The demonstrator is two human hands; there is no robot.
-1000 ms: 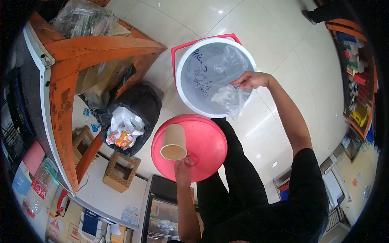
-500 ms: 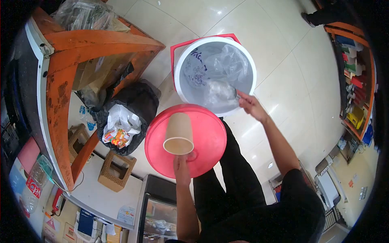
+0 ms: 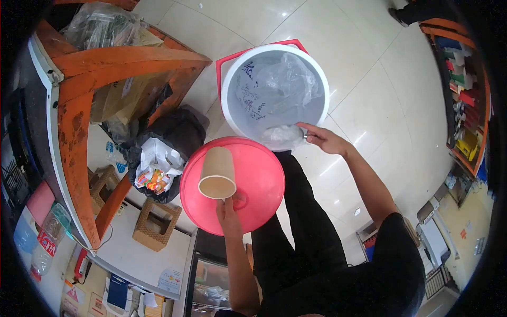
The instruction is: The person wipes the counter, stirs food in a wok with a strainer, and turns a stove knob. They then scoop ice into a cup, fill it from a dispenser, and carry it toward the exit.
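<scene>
My left hand (image 3: 226, 214) grips a tan paper cup (image 3: 218, 171) near its rim, the open mouth facing me. Behind the cup, and touching or close to the same hand, is a round red lid (image 3: 264, 174) with a small knob. My right hand (image 3: 326, 140) is closed on the handle of a scoop (image 3: 285, 136) heaped with what looks like ice. That scoop hangs over the near inside edge of a big white bucket (image 3: 226, 100), which has blue writing on its inner wall and clear plastic (image 3: 293, 79) inside.
A red square stand (image 3: 219, 79) shows behind the bucket. On the left are an orange metal frame (image 3: 79, 127), a black bin bag (image 3: 182, 132) with rubbish and a brown woven stool (image 3: 153, 227). Another person's foot (image 3: 398, 17) is at top right, near an orange shelf (image 3: 472, 121).
The loaded scoop in my right hand has come nearer to me, to the bucket's near rim. My left hand, cup and lid sit slightly further left; the view has shifted a little.
</scene>
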